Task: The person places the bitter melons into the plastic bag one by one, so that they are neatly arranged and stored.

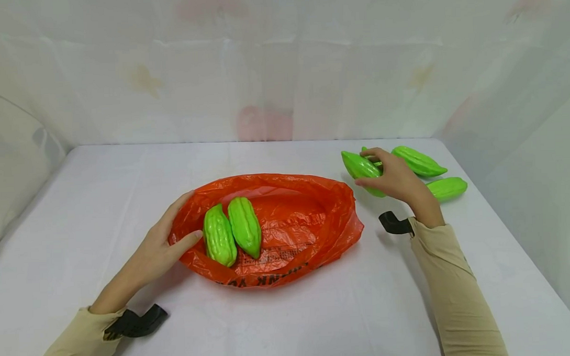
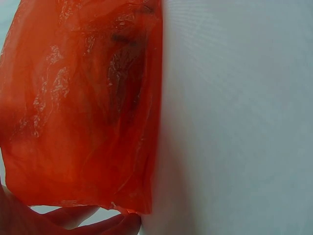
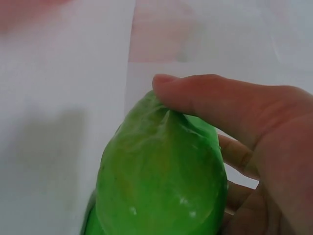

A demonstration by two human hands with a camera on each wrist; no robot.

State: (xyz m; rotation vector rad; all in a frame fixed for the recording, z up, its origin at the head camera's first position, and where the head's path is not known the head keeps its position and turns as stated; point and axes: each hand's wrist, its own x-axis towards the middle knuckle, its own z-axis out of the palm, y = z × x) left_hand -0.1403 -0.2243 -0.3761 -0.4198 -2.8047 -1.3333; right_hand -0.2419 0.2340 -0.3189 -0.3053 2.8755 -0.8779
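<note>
A red plastic bag (image 1: pixel 291 225) lies with its mouth spread wide on the white table. Two ridged green bitter gourds rest in its left part, one gourd (image 1: pixel 219 236) beside the other (image 1: pixel 245 226). My left hand (image 1: pixel 162 248) holds the bag's left rim, thumb on the inner side and fingers outside. In the left wrist view the bag's red side (image 2: pixel 83 112) hides part of the fingers. At the back right, my right hand (image 1: pixel 393 177) grips another bitter gourd (image 1: pixel 361 167). The right wrist view shows the thumb over that gourd's end (image 3: pixel 161 171) and fingers behind it.
More bitter gourds lie around the right hand: one gourd (image 1: pixel 420 161) behind it, another (image 1: pixel 447 188) near the table's right edge, and one partly hidden by the fingers. Pale sheets (image 1: pixel 281 68) hang behind and beside the table (image 1: pixel 290 324).
</note>
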